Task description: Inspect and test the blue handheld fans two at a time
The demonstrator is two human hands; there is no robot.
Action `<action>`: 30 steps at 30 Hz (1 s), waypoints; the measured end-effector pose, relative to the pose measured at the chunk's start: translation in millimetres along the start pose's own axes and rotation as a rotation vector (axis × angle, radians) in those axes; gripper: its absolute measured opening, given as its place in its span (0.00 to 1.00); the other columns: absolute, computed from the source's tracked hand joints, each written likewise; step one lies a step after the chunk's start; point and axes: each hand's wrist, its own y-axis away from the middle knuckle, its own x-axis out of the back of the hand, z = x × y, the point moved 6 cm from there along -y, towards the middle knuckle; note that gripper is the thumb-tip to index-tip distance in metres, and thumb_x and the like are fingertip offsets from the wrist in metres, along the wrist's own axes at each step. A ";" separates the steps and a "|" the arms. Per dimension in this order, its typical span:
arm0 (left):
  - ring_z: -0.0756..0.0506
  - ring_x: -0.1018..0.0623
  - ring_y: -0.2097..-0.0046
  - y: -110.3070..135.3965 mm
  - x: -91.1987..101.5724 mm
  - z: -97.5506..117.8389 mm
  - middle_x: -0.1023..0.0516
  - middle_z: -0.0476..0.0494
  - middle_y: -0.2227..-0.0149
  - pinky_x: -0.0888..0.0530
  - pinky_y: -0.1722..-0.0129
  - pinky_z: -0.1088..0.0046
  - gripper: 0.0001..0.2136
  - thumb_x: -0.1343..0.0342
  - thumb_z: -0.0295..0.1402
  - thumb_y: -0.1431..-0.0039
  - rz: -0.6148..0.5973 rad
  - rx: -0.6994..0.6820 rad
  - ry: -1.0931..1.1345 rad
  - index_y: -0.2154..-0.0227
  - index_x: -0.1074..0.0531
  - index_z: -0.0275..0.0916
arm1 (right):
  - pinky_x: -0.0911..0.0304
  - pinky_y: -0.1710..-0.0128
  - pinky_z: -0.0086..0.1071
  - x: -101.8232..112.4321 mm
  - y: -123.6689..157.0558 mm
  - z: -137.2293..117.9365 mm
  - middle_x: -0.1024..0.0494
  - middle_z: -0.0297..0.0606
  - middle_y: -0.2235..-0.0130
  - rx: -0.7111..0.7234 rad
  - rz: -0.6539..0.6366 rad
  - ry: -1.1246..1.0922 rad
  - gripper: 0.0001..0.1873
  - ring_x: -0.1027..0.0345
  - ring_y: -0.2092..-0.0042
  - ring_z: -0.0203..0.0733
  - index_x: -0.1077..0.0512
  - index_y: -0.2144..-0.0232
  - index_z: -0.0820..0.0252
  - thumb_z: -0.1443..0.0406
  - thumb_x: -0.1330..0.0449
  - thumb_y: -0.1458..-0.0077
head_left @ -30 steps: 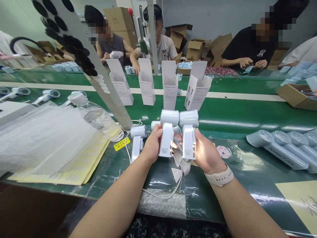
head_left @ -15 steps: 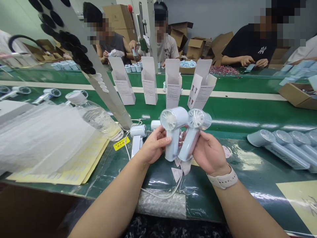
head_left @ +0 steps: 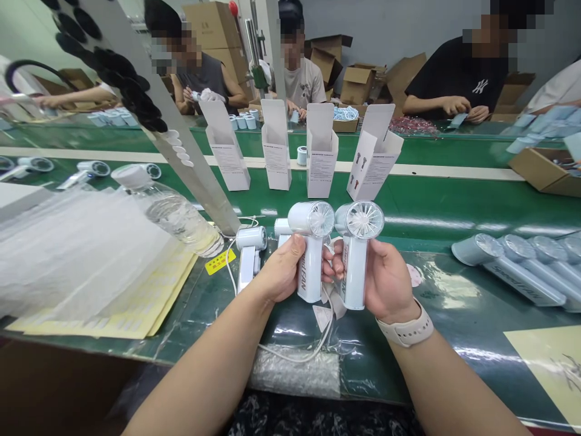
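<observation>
My left hand point(head_left: 284, 269) is closed round the handle of a light-blue handheld fan point(head_left: 309, 266), its thumb on the near side and fingertips behind. A second handheld fan point(head_left: 354, 266) of the same kind is gripped by my right hand point(head_left: 390, 281). Both fans stand nearly upright side by side above the bench, clear grilles turned toward the right and toward me. Printed lettering shows on both handles. Behind my left hand another fan point(head_left: 250, 251) rests on the bench beside a white cable point(head_left: 313, 356).
Four open white boxes point(head_left: 276, 160) stand on the green conveyor. A water bottle point(head_left: 177, 212) and plastic sleeves point(head_left: 91, 254) lie left, near a slanted post point(head_left: 200, 175). Several fans point(head_left: 521, 272) lie right. Bubble wrap point(head_left: 295, 372) is at the front edge. Co-workers sit opposite.
Both fans have been turned in my hands, so their grilles swing rightward and the handle lettering now shows. They stand straighter and slightly farther apart.
</observation>
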 end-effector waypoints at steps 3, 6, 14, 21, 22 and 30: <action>0.40 0.18 0.65 1.9 -3.3 6.2 0.19 0.38 0.68 0.21 0.63 0.63 0.22 0.39 0.52 0.43 -0.010 -0.026 0.042 0.60 0.28 0.35 | 0.36 0.68 0.42 10.3 0.6 -4.9 0.27 0.37 0.72 0.052 0.087 -0.012 0.15 0.37 0.74 0.42 0.27 0.72 0.54 0.51 0.42 0.48; 0.38 0.17 0.59 3.6 -4.3 13.3 0.18 0.38 0.57 0.20 0.59 0.60 0.19 0.38 0.41 0.41 -0.014 -0.074 0.099 0.51 0.32 0.38 | 0.33 0.65 0.42 22.8 1.5 -8.6 0.24 0.38 0.69 0.082 0.179 -0.019 0.11 0.32 0.69 0.44 0.26 0.68 0.53 0.54 0.38 0.49; 0.37 0.17 0.54 6.2 -4.4 12.2 0.22 0.35 0.47 0.19 0.58 0.59 0.18 0.37 0.39 0.41 -0.042 -0.055 0.056 0.52 0.36 0.40 | 0.28 0.62 0.43 28.2 -0.3 -19.4 0.19 0.38 0.60 0.201 0.142 -0.001 0.13 0.25 0.58 0.49 0.25 0.56 0.50 0.58 0.42 0.44; 0.39 0.16 0.56 6.5 4.2 10.8 0.18 0.40 0.54 0.19 0.60 0.63 0.20 0.36 0.43 0.42 0.001 -0.080 -0.018 0.53 0.37 0.43 | 0.27 0.59 0.42 27.9 -0.9 -19.8 0.17 0.38 0.59 0.229 0.201 0.037 0.13 0.23 0.58 0.46 0.25 0.55 0.50 0.61 0.45 0.40; 0.39 0.16 0.56 6.5 4.9 10.7 0.18 0.41 0.55 0.19 0.60 0.63 0.21 0.35 0.43 0.43 0.007 -0.079 -0.025 0.53 0.37 0.43 | 0.27 0.59 0.42 28.2 -0.9 -19.4 0.17 0.38 0.60 0.228 0.211 0.045 0.13 0.23 0.58 0.46 0.26 0.55 0.51 0.61 0.46 0.39; 0.40 0.17 0.59 6.8 2.7 12.0 0.18 0.44 0.62 0.23 0.66 0.68 0.23 0.35 0.46 0.45 0.060 -0.071 -0.103 0.53 0.37 0.44 | 0.27 0.58 0.46 24.8 -1.6 -17.0 0.18 0.39 0.58 0.217 0.214 0.175 0.16 0.23 0.56 0.49 0.29 0.51 0.52 0.59 0.47 0.39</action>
